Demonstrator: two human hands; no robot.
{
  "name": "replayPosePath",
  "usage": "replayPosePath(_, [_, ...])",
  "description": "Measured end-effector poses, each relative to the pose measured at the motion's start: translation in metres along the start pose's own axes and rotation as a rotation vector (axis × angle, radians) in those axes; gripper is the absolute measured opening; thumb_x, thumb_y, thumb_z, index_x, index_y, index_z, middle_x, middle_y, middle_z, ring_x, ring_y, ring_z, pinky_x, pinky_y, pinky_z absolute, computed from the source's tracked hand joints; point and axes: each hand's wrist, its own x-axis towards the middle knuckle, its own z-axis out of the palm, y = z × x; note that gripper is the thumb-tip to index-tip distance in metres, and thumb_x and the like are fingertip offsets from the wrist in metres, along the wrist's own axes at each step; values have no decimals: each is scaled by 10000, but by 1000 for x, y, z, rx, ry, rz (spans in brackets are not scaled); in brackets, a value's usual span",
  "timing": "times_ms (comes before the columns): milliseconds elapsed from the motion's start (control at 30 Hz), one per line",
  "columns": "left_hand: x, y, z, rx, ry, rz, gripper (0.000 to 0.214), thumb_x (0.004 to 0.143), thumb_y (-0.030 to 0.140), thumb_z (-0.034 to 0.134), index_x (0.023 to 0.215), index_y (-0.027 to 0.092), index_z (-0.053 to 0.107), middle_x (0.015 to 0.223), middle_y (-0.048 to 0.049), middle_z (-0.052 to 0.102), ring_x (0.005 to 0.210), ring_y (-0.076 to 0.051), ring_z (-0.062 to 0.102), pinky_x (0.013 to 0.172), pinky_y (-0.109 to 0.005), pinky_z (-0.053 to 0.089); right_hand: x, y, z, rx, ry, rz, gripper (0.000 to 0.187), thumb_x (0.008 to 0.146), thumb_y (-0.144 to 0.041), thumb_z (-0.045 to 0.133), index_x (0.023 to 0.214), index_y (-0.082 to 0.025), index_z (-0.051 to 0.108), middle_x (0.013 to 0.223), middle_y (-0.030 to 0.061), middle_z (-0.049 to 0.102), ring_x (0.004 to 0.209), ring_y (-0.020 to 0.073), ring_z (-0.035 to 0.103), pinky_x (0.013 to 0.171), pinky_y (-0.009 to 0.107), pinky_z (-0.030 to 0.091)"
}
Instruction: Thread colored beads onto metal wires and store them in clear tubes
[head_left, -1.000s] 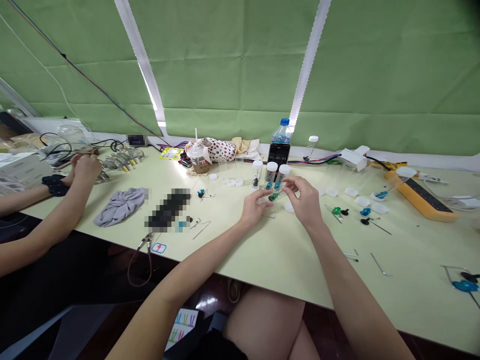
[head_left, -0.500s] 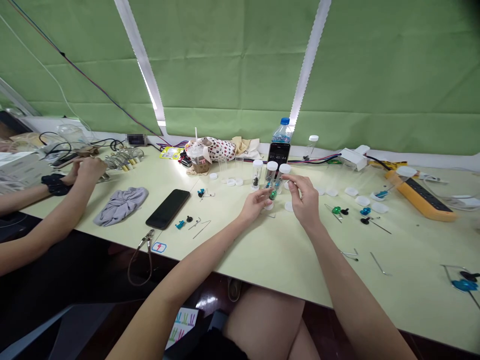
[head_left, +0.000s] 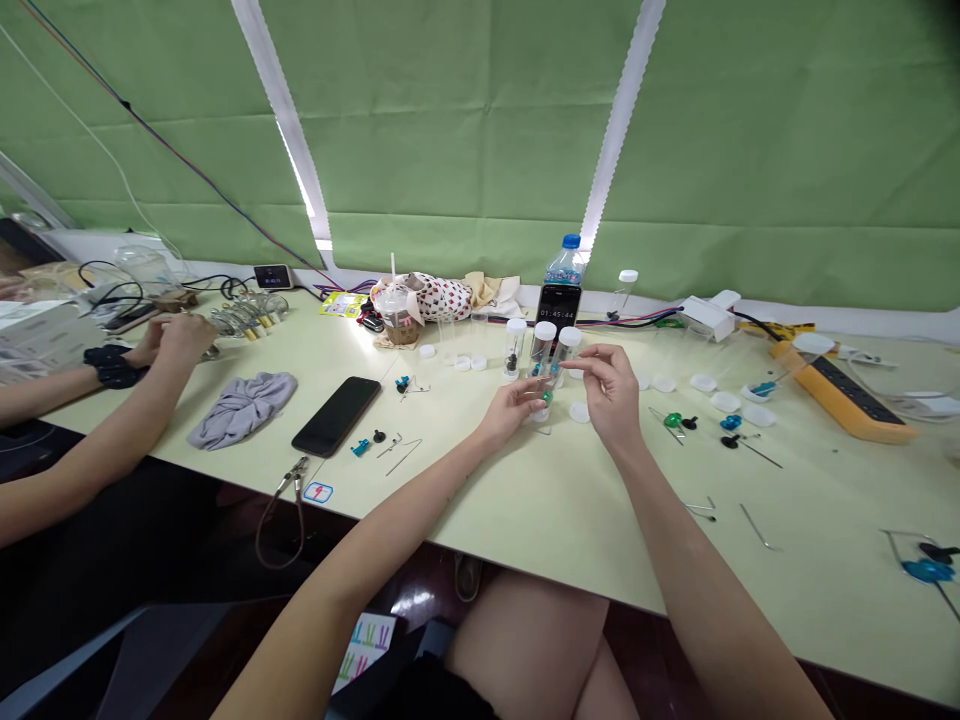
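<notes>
My left hand [head_left: 508,408] grips a small clear vial [head_left: 543,398] by its lower part, just above the pale green table [head_left: 540,500]. A green piece shows inside the vial. My right hand [head_left: 611,388] is level with the vial's top, thumb and fingers pinched together; what they pinch is too small to make out. Right behind stand three capped vials [head_left: 541,345] with small coloured pieces inside. A loose white cap [head_left: 578,411] lies on the table under my right hand.
A phone showing a timer [head_left: 559,303] leans on a water bottle [head_left: 566,262]. A black phone [head_left: 336,415] and a grey cloth [head_left: 240,405] lie to the left. White caps [head_left: 724,402], coloured pins [head_left: 673,421] and a yellow power strip [head_left: 844,398] are on the right. Another person's hands [head_left: 172,335] work far left.
The vial went from tilted low between my hands to more upright and slightly higher. My right hand's pinch moved up to the vial's top. The other person's hands barely shifted.
</notes>
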Motion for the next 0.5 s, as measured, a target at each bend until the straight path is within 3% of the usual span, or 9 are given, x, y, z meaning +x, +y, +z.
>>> replayPosePath(267, [-2, 3, 2, 50, 13, 3, 486, 700, 240, 685, 1177, 201, 598, 1147, -104, 622, 961, -194, 574, 818, -311, 427, -2, 7, -5, -358, -113, -169, 398, 791, -25, 350, 953, -232, 650, 1109, 82, 451, 934, 195, 484, 777, 346, 443])
replayPosePath(500, [-3, 5, 3, 97, 30, 29, 474, 702, 228, 673, 1170, 190, 607, 1096, -102, 649, 973, -208, 575, 793, -303, 427, -1, 15, -3, -277, -164, -179, 341, 782, -28, 364, 829, -208, 650, 1068, 82, 483, 931, 203, 493, 798, 368, 443])
